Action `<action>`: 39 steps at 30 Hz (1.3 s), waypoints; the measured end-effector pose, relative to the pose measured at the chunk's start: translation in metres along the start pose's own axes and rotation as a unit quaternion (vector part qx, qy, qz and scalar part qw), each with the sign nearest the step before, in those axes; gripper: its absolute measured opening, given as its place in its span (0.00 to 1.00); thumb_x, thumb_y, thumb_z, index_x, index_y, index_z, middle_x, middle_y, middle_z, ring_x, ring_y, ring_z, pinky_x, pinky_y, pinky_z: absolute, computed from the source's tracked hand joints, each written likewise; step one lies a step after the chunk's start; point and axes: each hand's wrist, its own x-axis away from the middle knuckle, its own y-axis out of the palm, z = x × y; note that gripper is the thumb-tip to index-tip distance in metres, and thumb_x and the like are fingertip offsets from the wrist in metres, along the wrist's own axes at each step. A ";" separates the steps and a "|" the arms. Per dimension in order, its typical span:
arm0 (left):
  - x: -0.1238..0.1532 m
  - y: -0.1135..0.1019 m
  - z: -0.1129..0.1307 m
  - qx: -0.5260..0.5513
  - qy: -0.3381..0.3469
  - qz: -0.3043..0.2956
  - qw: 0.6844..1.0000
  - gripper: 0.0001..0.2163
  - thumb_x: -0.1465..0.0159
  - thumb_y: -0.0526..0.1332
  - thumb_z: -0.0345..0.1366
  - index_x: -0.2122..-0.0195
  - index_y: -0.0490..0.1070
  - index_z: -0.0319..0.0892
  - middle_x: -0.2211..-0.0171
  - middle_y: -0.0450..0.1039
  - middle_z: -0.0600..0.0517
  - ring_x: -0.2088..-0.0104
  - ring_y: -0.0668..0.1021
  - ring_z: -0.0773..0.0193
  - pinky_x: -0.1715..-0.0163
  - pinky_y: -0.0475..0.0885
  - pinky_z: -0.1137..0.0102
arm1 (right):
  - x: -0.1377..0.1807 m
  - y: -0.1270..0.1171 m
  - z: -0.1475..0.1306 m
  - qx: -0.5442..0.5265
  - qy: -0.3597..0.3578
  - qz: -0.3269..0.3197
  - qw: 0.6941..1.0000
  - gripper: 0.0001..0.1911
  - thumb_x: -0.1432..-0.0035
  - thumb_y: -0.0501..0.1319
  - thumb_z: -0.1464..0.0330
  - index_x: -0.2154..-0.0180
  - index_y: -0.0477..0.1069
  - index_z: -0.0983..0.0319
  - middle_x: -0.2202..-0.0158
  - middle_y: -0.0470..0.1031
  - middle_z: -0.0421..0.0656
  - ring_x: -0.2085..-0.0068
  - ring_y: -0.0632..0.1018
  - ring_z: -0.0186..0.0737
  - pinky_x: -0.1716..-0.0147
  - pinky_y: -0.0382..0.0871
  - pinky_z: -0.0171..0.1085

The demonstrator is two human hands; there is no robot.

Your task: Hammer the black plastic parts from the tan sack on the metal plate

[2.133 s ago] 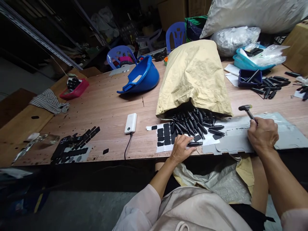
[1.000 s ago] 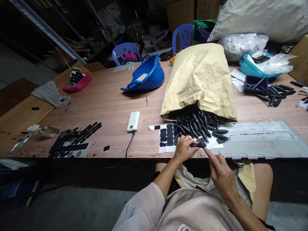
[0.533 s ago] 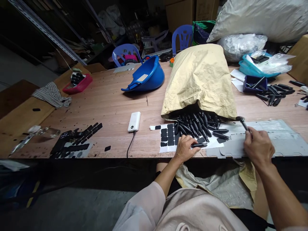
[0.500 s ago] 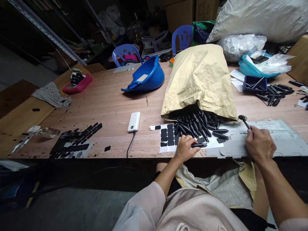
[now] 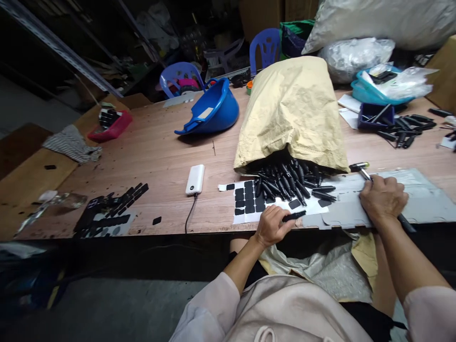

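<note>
My left hand (image 5: 271, 225) is closed on one end of a slim black pen-shaped part (image 5: 295, 216), held just above the table's front edge. My right hand (image 5: 383, 198) is wrapped round the shaft of a small hammer (image 5: 359, 166). The hammer's head, dark with a yellowish end, points away from me, and its black handle sticks out below my wrist. Between the hands, a heap of black pen-shaped parts (image 5: 285, 178) spills from the mouth of a tan sack (image 5: 288, 104). Next to the heap is a white sheet (image 5: 242, 218) bearing black rounded stickers (image 5: 250, 202).
A grey board (image 5: 427, 194) lies under my right hand. Left of the sheet sits a white power bank (image 5: 195, 179) with a cable. Farther off are a blue basin (image 5: 217, 107), a pink tray (image 5: 113, 128), a teal basin (image 5: 377, 92) and a dark blue box (image 5: 375, 116).
The hammer has turned in my right hand: its head now shows a yellowish end and its handle shows below the wrist. The black part in my left hand is tilted up slightly.
</note>
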 end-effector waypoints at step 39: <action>-0.117 0.074 0.041 -0.260 0.038 -0.148 0.953 0.02 0.25 0.62 0.31 0.56 0.75 0.42 0.56 0.75 0.46 0.53 0.74 0.53 0.54 0.68 0.60 | 0.001 0.015 0.007 0.027 -0.026 0.019 0.999 0.22 0.26 0.49 0.64 0.45 0.77 0.64 0.51 0.74 0.57 0.53 0.71 0.52 0.61 0.54 0.43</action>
